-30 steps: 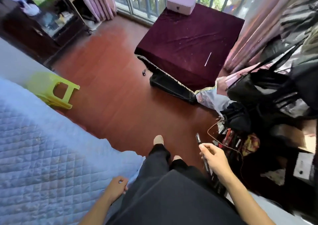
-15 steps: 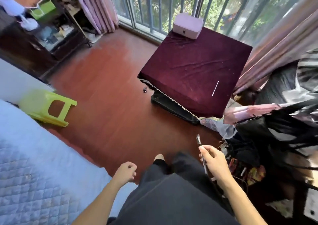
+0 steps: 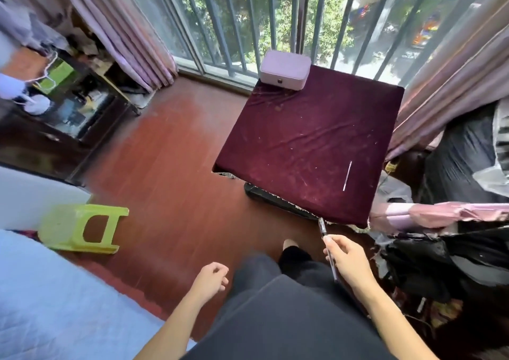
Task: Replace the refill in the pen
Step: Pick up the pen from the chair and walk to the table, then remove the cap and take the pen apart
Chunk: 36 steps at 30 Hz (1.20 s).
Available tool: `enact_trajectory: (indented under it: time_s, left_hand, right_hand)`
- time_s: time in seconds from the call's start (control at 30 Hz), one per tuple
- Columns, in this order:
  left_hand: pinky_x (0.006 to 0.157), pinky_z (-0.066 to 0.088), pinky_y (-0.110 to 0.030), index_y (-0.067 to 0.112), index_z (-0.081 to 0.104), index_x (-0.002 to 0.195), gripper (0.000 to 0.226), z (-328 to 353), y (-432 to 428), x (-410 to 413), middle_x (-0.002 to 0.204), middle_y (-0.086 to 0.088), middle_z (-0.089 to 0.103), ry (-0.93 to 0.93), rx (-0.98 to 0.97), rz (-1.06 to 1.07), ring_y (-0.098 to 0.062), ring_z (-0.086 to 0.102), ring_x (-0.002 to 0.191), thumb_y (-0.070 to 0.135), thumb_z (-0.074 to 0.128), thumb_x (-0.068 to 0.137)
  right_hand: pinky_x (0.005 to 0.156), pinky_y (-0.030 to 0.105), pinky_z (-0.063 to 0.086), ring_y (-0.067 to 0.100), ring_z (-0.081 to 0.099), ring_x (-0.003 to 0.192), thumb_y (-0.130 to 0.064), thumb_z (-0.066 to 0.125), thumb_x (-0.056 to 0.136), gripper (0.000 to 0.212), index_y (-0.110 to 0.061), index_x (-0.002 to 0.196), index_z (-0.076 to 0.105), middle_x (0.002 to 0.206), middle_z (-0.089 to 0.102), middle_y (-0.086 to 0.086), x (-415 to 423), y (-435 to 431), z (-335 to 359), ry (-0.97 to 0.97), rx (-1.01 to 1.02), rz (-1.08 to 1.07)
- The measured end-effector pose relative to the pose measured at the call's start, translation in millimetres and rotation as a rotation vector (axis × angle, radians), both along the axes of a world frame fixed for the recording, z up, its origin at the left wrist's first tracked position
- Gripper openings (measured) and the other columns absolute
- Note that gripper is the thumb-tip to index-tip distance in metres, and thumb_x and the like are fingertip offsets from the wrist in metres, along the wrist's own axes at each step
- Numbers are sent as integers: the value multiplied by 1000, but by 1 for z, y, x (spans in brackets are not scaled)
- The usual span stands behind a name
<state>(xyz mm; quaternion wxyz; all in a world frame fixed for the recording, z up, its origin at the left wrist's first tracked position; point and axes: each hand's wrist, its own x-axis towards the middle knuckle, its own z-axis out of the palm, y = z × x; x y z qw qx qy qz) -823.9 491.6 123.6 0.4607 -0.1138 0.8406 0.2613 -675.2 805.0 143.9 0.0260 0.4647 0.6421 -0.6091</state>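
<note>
My right hand [image 3: 346, 260] grips a dark pen [image 3: 322, 228] that points up and away, its tip just short of the near edge of the table. A thin white refill [image 3: 347, 176] lies on the maroon cloth of the table [image 3: 297, 144], near its front right corner, well beyond the pen. My left hand [image 3: 211, 278] hovers loosely curled over the floor left of my dark trousers, holding nothing.
A pink box [image 3: 285, 69] sits at the table's far edge by the window bars. A green plastic stool [image 3: 82, 226] lies tipped on the red floor at left, beside a blue quilted bed [image 3: 55, 304]. Dark bags and clothes [image 3: 440, 255] crowd the right.
My view has risen and moved toward the table. My left hand lifted off the bed into the air. My right hand kept the pen and came closer to the table edge.
</note>
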Motion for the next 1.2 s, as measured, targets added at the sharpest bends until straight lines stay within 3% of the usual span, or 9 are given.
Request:
enact_trajectory:
  time_s: [0.1,0.23,0.37,0.5,0.63,0.73,0.97,1.2]
  left_hand:
    - [48,41,-13,8,69,97,18,4,4,-18,77,-4,66,9,-52,-79,-13,53,57,13,53,102]
    - [70,39,-25,13,64,80,23,6,8,-51,86,-3,65,-25,-76,-243,-14,55,83,6,54,100]
    - [70,41,-23,18,65,76,28,0,17,-106,88,-2,67,-77,-88,-287,-15,58,90,6,58,100]
    - [68,42,-19,15,64,72,30,-6,44,-181,84,-2,67,-55,-38,-414,-13,56,83,2,58,98]
    - [62,46,-23,4,68,92,17,-9,105,-250,77,-7,68,-26,38,-432,-21,61,68,8,54,101]
    - [54,44,-20,4,68,102,18,2,164,-282,84,-9,71,0,132,-441,-16,60,63,16,54,103]
    - [56,45,-14,13,73,103,21,46,279,-276,82,2,71,-25,441,-480,-3,59,59,28,58,101]
    - [56,45,-7,24,74,100,19,72,313,-238,81,9,73,-112,602,-512,10,59,56,30,56,102]
  right_hand:
    - [67,17,52,9,67,69,-20,67,106,15,-19,96,78,79,75,1,-30,19,4,20,-15,-29]
    - [63,9,52,-2,66,63,-20,67,106,14,-18,97,78,79,75,2,-65,41,8,16,6,-76]
    - [61,6,52,-8,67,61,-22,67,106,13,-20,98,77,81,76,1,-99,55,13,14,24,-147]
    - [62,7,52,-1,67,65,-21,66,106,14,-19,98,77,81,75,1,-132,60,17,14,25,-261]
    - [61,7,53,-3,67,64,-21,67,106,13,-22,98,77,78,74,-1,-168,59,18,38,30,-362]
    - [64,12,55,-5,68,65,-23,67,106,12,-22,102,77,75,75,-4,-189,56,17,65,11,-392]
    - [65,15,59,3,75,68,-20,72,103,8,-20,98,78,80,82,0,-224,55,25,127,-16,-372]
    - [69,13,57,10,81,74,-23,73,102,5,-25,98,76,87,85,-8,-231,68,33,112,-10,-291]
